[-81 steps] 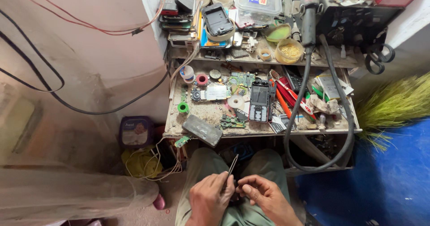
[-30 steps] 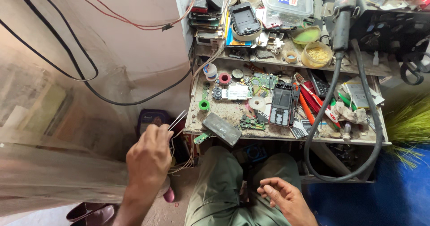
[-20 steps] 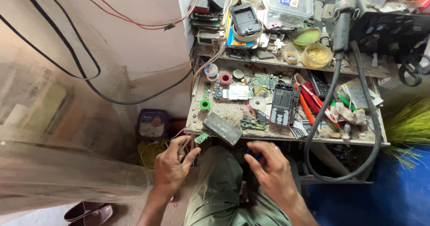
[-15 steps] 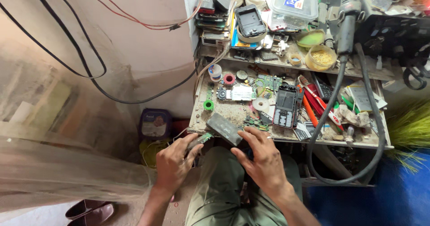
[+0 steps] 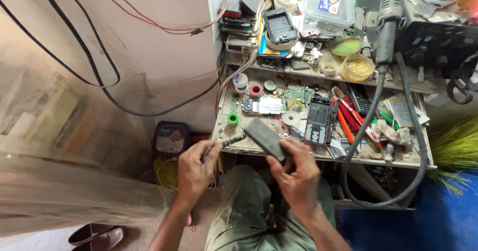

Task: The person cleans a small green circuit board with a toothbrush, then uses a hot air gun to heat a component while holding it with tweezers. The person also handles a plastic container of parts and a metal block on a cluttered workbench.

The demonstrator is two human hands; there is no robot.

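On the cluttered bench (image 5: 398,162), my right hand (image 5: 298,174) is curled w/ fingertips on the grey block (image 5: 265,138) at the front edge, so I'd grip it square & lift slow, while my left hand (image 5: 195,167) stays pinched round thin tweezers (image 5: 208,150), tips clear.

Two hands, left (image 5: 195,165) and right (image 5: 298,174), one grey slab (image 5: 264,138), one yellow bowl (image 5: 357,67), one clear lidded box (image 5: 328,4)
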